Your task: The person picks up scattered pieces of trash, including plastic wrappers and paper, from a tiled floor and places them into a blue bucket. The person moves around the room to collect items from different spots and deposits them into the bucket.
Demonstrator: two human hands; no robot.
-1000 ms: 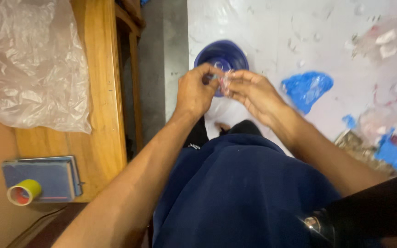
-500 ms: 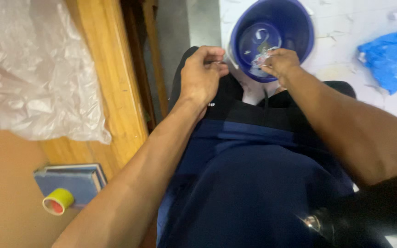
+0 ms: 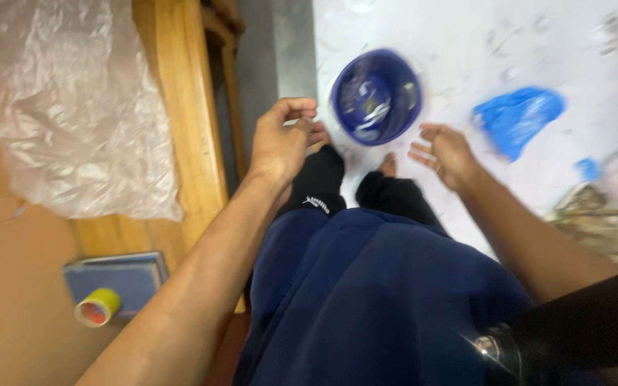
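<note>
Both hands are held out over the person's lap, flanking a blue bucket (image 3: 378,96) that stands on the pale floor (image 3: 466,43) at about 12 o'clock from the knees.

Left hand (image 3: 284,139): at 9 o'clock of the bucket, just beside its rim but not touching. Fingers curled loosely toward the thumb; the frame is blurred, and nothing can be seen pinched between them.

Right hand (image 3: 446,151): at 4 o'clock of the bucket, clear of it. Fingers spread and extended, palm empty.

Bucket contents: a few small pale scraps and what looks like a shiny strip lying at the bottom — too blurred to identify further. The bucket is far from full.

Handling judgement: the bucket appears to be thin moulded plastic, light, fairly stiff and not fragile; with so little inside it should lift easily. The rim is the sensible place to take hold, one hand at each side. The scraps look feather-light and soft, likely to cling or drift.

Surroundings: a crumpled blue plastic bag (image 3: 515,118) at 3 o'clock of the bucket; a clear plastic sheet (image 3: 73,114) on the wooden table (image 3: 180,143) at 9 o'clock; a yellow tape roll (image 3: 96,308) resting on a blue book (image 3: 126,275) at 7 o'clock.
</note>
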